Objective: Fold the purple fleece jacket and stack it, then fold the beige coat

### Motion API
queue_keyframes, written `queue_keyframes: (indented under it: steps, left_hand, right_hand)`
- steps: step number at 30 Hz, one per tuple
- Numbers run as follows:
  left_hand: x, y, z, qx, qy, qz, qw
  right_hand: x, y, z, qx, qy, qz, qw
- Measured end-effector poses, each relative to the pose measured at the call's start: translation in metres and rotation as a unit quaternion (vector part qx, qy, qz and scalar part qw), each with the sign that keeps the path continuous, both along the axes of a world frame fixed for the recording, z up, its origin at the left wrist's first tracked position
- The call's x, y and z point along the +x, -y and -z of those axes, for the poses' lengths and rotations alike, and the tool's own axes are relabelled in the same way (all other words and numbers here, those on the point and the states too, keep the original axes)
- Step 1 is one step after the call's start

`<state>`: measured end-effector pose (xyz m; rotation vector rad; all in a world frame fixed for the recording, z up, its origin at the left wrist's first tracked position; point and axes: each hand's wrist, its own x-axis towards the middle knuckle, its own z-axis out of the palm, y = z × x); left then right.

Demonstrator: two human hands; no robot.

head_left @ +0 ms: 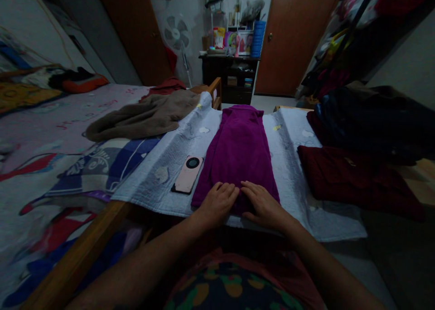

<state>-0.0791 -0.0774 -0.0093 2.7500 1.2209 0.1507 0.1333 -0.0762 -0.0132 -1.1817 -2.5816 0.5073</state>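
Observation:
A purple garment (239, 147), folded into a long strip, lies lengthwise in front of me on a pale quilted cover (163, 174). Both hands rest on its near end. My left hand (220, 201) lies on the cloth with its fingers stretched forward. Close beside it, my right hand (261, 203) lies flat, its thumb apart from the fingers. Neither hand is wrapped round the fabric. To the left of the garment is a pink phone (187, 175), back side up, with a round black camera ring.
Dark red folded clothes (353, 178) sit at the right, below a pile of dark garments (377, 119). A brown garment (146, 115) and a blue checked cloth (105, 165) lie on the left. A wooden rail (81, 251) runs at the near left. Behind stands a fan (177, 32).

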Motion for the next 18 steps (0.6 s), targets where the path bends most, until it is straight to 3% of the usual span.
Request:
queue_keyframes:
  steps: [12, 18]
  left_hand:
    - [-0.010, -0.029, -0.028, -0.051, 0.034, 0.027, 0.998]
    - [-0.011, -0.055, -0.048, -0.107, 0.023, 0.023, 0.994]
  right_hand:
    - [-0.018, 0.000, 0.002, 0.021, 0.029, 0.052, 0.998]
    - [-0.017, -0.021, -0.013, -0.013, 0.035, 0.044, 0.998]
